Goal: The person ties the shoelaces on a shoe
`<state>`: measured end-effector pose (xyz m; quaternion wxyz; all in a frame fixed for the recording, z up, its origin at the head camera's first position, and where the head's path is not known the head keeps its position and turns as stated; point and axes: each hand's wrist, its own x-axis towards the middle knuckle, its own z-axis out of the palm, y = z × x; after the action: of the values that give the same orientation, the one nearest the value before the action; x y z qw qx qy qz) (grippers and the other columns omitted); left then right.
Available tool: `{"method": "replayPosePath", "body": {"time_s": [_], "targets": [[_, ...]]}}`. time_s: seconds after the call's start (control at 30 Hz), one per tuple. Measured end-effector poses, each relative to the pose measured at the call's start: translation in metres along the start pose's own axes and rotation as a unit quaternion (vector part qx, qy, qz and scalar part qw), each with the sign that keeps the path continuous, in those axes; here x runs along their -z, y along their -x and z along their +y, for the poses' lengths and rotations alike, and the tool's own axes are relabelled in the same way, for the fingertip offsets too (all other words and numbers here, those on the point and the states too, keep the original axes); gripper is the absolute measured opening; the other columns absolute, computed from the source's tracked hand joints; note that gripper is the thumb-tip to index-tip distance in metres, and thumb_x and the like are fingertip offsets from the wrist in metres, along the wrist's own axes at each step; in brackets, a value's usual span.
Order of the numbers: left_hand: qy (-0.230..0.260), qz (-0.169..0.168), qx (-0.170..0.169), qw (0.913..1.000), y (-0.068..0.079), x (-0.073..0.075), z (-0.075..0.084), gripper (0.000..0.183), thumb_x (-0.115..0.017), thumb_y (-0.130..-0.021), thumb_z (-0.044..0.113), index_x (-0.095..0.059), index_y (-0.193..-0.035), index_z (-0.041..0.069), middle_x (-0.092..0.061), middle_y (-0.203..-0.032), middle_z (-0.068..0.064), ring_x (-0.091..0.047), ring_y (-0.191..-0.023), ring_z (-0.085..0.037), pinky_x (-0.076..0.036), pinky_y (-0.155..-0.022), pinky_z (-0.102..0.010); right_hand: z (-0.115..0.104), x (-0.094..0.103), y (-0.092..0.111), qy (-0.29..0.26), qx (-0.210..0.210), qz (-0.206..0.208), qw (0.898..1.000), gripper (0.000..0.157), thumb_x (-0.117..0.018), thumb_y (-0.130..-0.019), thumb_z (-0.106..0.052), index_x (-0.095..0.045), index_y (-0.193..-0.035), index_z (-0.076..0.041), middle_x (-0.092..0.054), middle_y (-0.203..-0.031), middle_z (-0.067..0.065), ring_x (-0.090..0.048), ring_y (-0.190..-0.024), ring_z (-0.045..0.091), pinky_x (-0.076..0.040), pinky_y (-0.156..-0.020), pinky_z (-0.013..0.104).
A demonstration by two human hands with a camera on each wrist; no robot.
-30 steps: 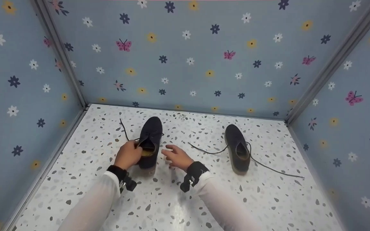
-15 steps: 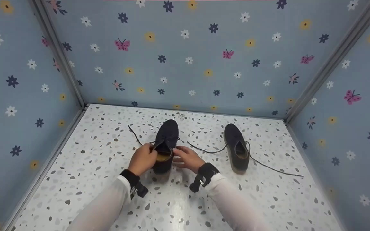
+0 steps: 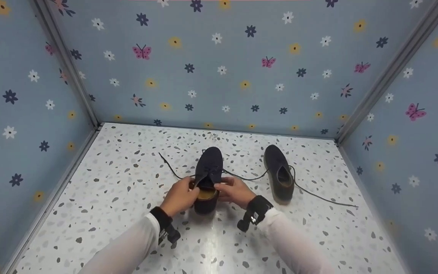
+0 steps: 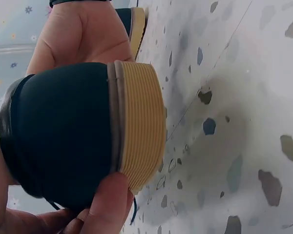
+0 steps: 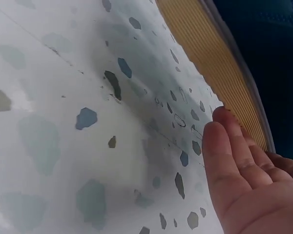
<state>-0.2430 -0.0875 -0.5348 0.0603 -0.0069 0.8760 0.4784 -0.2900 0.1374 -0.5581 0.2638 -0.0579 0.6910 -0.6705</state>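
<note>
A dark navy lace-up shoe (image 3: 209,160), toe pointing away from me, is between my two hands. My left hand (image 3: 181,196) grips its left side, thumb at the collar and fingers along the outside. On the right, my right hand (image 3: 238,192) holds the collar with the thumb, its fingers against the side. The heel (image 4: 63,131) and ribbed tan sole (image 4: 142,122) fill much of the left wrist view. Close over the speckled floor, the sole edge (image 5: 219,58) meets my right fingertips (image 5: 219,114). A loose lace (image 3: 170,167) trails off to the left.
A matching dark shoe (image 3: 276,160) stands on the floor to the right, its laces spread to both sides, one lace (image 3: 329,198) reaching far right. Blue flowered panels (image 3: 219,87) enclose the white speckled floor (image 3: 127,152) at the back and both sides.
The held shoe has moved right and slightly toward me, with the left hand on it throughout. My right hand has come from beside it to hold its right side.
</note>
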Motion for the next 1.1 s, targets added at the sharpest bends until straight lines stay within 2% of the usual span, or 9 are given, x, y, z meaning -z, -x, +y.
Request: {"method": "replayPosePath", "body": {"time_s": [0.07, 0.13, 0.33, 0.47, 0.6, 0.67, 0.8, 1.03, 1.1], "targets": [[0.027, -0.020, 0.003, 0.9994, 0.001, 0.000, 0.000, 0.040, -0.061, -0.099, 0.026, -0.062, -0.134, 0.006, -0.071, -0.122, -0.015, -0.070, -0.073, -0.020, -0.059, -0.062, -0.033, 0.000, 0.003, 0.004, -0.006, -0.001, 0.000, 1.000, 0.066, -0.070, -0.098, -0.021, -0.043, -0.149, 0.011, -0.068, -0.130, 0.030, -0.077, -0.100, 0.025, -0.062, -0.096, 0.043], [0.052, -0.041, 0.002, 0.9978, 0.002, 0.000, -0.001, 0.041, -0.064, -0.101, 0.032, -0.061, -0.134, 0.007, -0.069, -0.125, -0.016, -0.071, -0.076, -0.021, -0.060, -0.062, -0.034, 0.001, 0.006, 0.008, -0.013, -0.001, -0.001, 1.000, 0.064, -0.069, -0.099, -0.019, -0.043, -0.149, 0.012, -0.066, -0.132, 0.030, -0.077, -0.102, 0.026, -0.061, -0.096, 0.043], [0.117, -0.104, 0.021, 0.9875, -0.001, -0.002, -0.011, 0.047, -0.057, -0.106, 0.044, -0.056, -0.137, 0.009, -0.067, -0.129, -0.019, -0.073, -0.097, -0.030, -0.064, -0.074, -0.046, 0.012, 0.015, 0.024, -0.031, -0.011, -0.005, 0.999, 0.064, -0.068, -0.098, -0.013, -0.042, -0.150, 0.013, -0.064, -0.134, 0.028, -0.076, -0.104, 0.026, -0.061, -0.097, 0.043], [0.151, -0.119, 0.048, 0.9802, -0.004, -0.005, -0.022, 0.055, -0.053, -0.108, 0.040, -0.043, -0.149, 0.005, -0.066, -0.133, -0.021, -0.074, -0.104, -0.034, -0.063, -0.084, -0.050, 0.020, 0.016, 0.033, -0.034, -0.017, -0.019, 0.999, 0.062, -0.068, -0.096, -0.011, -0.044, -0.148, 0.013, -0.068, -0.126, 0.020, -0.075, -0.103, 0.024, -0.061, -0.097, 0.044], [0.179, -0.124, 0.048, 0.9749, -0.008, -0.005, -0.031, 0.064, -0.053, -0.108, 0.035, -0.029, -0.160, 0.005, -0.065, -0.139, -0.024, -0.073, -0.112, -0.039, -0.062, -0.089, -0.050, 0.027, 0.015, 0.038, -0.039, -0.019, -0.026, 0.999, 0.062, -0.068, -0.095, -0.011, -0.045, -0.146, 0.014, -0.070, -0.118, 0.015, -0.075, -0.101, 0.023, -0.062, -0.095, 0.044], [0.179, -0.128, 0.038, 0.9748, -0.010, -0.004, -0.035, 0.063, -0.052, -0.108, 0.032, -0.029, -0.162, 0.007, -0.063, -0.141, -0.025, -0.072, -0.113, -0.041, -0.062, -0.090, -0.050, 0.030, 0.014, 0.039, -0.035, -0.019, -0.026, 0.999, 0.061, -0.068, -0.095, -0.010, -0.045, -0.146, 0.014, -0.070, -0.117, 0.014, -0.075, -0.100, 0.023, -0.062, -0.094, 0.044], [0.161, -0.140, 0.024, 0.9767, -0.012, -0.004, -0.039, 0.053, -0.050, -0.109, 0.026, -0.042, -0.158, 0.007, -0.065, -0.137, -0.027, -0.073, -0.109, -0.041, -0.062, -0.085, -0.046, 0.036, 0.013, 0.039, -0.015, -0.022, -0.021, 0.999, 0.061, -0.069, -0.093, -0.010, -0.047, -0.146, 0.013, -0.071, -0.118, 0.015, -0.076, -0.098, 0.024, -0.063, -0.092, 0.044], [0.109, -0.123, 0.018, 0.9863, -0.011, -0.009, -0.042, 0.042, -0.053, -0.106, 0.021, -0.060, -0.141, 0.000, -0.072, -0.123, -0.021, -0.077, -0.091, -0.027, -0.059, -0.065, -0.035, 0.039, 0.012, 0.038, 0.014, -0.026, -0.004, 1.000, 0.062, -0.070, -0.094, -0.017, -0.050, -0.146, 0.011, -0.073, -0.120, 0.016, -0.076, -0.099, 0.024, -0.063, -0.092, 0.044], [0.097, -0.121, 0.014, 0.9878, -0.011, -0.010, -0.042, 0.041, -0.054, -0.105, 0.021, -0.062, -0.138, -0.001, -0.073, -0.122, -0.020, -0.077, -0.091, -0.026, -0.059, -0.064, -0.036, 0.035, 0.012, 0.037, 0.027, -0.030, 0.000, 0.999, 0.061, -0.071, -0.094, -0.019, -0.052, -0.144, 0.010, -0.073, -0.120, 0.016, -0.076, -0.098, 0.023, -0.063, -0.091, 0.043]]}}
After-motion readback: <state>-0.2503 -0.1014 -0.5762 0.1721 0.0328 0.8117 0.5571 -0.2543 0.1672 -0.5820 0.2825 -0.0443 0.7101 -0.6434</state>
